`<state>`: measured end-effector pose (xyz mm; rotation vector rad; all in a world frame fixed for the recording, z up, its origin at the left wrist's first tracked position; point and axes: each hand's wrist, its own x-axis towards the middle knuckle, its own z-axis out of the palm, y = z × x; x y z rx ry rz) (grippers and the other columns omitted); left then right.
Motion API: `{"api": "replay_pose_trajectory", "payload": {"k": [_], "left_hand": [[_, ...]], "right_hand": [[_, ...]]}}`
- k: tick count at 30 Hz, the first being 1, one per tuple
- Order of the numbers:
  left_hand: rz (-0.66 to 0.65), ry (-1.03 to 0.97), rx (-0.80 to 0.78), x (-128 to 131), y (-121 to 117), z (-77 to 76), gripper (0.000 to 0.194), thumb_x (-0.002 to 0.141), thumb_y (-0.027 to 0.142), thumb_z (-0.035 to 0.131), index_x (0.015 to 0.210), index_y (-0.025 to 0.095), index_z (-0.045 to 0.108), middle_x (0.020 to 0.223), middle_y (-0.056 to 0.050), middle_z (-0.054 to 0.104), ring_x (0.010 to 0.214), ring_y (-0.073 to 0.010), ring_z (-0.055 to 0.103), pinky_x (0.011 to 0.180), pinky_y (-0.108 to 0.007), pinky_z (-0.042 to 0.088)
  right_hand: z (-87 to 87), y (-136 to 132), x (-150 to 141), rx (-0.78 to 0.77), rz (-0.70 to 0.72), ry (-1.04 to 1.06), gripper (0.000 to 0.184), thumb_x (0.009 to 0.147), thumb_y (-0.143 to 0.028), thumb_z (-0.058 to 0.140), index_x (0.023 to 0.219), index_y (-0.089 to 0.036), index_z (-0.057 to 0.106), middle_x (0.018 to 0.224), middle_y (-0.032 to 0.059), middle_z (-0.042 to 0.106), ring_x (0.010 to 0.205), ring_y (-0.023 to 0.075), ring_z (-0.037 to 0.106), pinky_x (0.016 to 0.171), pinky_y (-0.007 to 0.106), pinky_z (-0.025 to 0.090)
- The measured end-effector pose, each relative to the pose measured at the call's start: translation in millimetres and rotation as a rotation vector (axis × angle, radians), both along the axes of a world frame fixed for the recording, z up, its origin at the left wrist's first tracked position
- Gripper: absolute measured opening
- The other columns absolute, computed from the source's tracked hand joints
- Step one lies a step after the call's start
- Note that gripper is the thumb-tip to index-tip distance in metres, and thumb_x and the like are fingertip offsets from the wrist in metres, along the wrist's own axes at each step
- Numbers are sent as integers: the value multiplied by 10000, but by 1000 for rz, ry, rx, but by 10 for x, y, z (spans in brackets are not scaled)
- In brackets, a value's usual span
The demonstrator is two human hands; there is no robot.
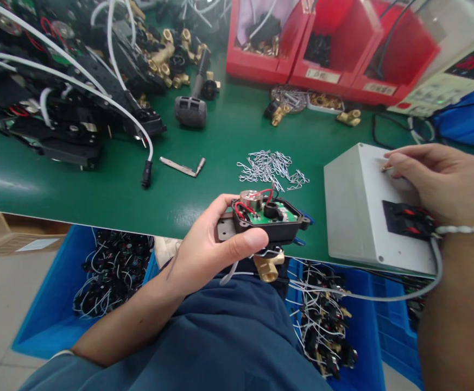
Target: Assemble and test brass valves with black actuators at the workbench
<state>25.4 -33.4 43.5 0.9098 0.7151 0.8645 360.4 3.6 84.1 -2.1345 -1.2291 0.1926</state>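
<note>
My left hand (212, 244) is closed around a black valve module (270, 217) with a green circuit board, red wires and a brass fitting (267, 266) hanging below, held over the table's near edge. My right hand (440, 182) rests on top of a grey plastic box (354, 212), with fingertips curled around a small metal switch at the box's far edge. The box carries black and red terminals (408, 220) and a white cable (383, 296) runs from it.
A pile of wire clips (271, 165) lies on the green table (98, 184). A black mallet (191, 106), a metal tool (182, 165) and a heap of black modules (57, 81) sit left. Red bins (326, 43) stand behind. Blue crates (53, 304) sit below.
</note>
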Motion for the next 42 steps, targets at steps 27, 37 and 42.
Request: {"api": "replay_pose_trajectory", "payload": {"k": [27,37,42], "left_hand": [[-30,-194,-262,47,-5,110,569,844,595,667,1179,135,640,1044,-130,744,984,-300,724,828,-403,612],[-62,-285,-352,56,12,106,546,882,590,620,1266,202,613,1088,-101,739,952,-263,728,801,-370,614],[-56,-244,-312,53,5,98,580,888,603,604,1299,194,588,1128,-118,727,979,-277,719,824,-390,609]], "right_hand": [[-11,10,32,-3,-12,9,132,680,-286,712,793,-218,718,734,14,683,572,118,528,605,298,438],[47,13,-85,-19,-50,3,82,677,-236,704,753,-207,706,678,-12,650,551,97,508,652,292,471],[35,9,-64,15,4,-4,124,649,-294,694,737,-206,695,691,11,673,548,109,526,539,258,429]]}}
